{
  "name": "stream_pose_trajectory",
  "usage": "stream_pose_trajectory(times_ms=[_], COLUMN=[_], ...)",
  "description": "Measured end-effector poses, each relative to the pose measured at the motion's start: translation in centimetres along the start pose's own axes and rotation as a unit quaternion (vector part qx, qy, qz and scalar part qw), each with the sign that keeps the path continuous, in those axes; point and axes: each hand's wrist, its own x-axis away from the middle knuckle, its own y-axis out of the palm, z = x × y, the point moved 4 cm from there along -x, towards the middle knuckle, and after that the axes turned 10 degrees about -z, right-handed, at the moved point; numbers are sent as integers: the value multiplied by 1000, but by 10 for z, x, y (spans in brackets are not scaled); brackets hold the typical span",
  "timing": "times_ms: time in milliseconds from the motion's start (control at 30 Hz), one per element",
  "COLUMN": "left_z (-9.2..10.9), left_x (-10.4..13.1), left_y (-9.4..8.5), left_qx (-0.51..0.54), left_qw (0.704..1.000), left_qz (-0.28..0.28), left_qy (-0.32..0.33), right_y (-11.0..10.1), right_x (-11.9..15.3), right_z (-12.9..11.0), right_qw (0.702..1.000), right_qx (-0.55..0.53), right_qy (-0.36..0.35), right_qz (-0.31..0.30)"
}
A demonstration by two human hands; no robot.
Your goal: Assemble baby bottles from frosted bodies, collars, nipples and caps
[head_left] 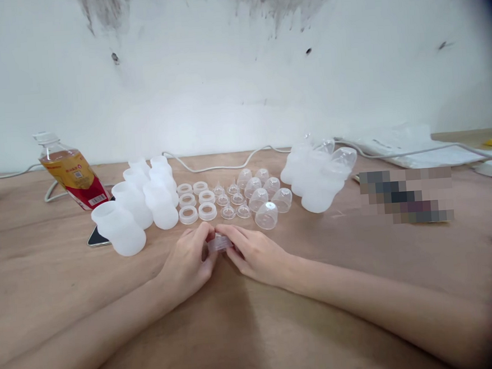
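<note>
Between my left hand and my right hand, a translucent baby bottle collar ring is pinched just above the table. Fingers of both hands cover its sides, so I cannot tell whether a nipple sits in it. Right beyond my hands lie white collar rings in two columns. Beside them stand several clear silicone nipples, then clear dome caps. White frosted bottle bodies without tops stand to the left. At the right is a cluster of similar bottles, some with clear caps on top.
A drink bottle with a red and yellow label stands at the back left. A dark phone lies partly under the bottle bodies. A white cable runs along the wall. Plastic bags and a blurred-out flat item lie at the right.
</note>
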Motion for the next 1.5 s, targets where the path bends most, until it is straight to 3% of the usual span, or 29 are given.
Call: stream_pose_trajectory(times_ms=[700, 867, 1000, 1200, 1500], left_z=[-2, 4, 13, 16, 20], left_x=[2, 4, 5, 5, 5], left_y=[0, -9, -15, -15, -16], left_qx=[-40, -11, -11, -46, -59], left_qw=[999, 997, 991, 987, 985], left_qz=[-8, -11, 0, 53, 52], left_qy=[14, 81, 134, 144, 157], right_y=[1, -5, -10, -13, -14], right_x=[1, 4, 8, 10, 7], right_z=[-1, 2, 0, -8, -14], right_qw=[999, 996, 986, 980, 968], right_qx=[16, 59, 99, 112, 156], right_qy=[15, -56, -114, -95, -98], right_qz=[29, 33, 72, 136, 172])
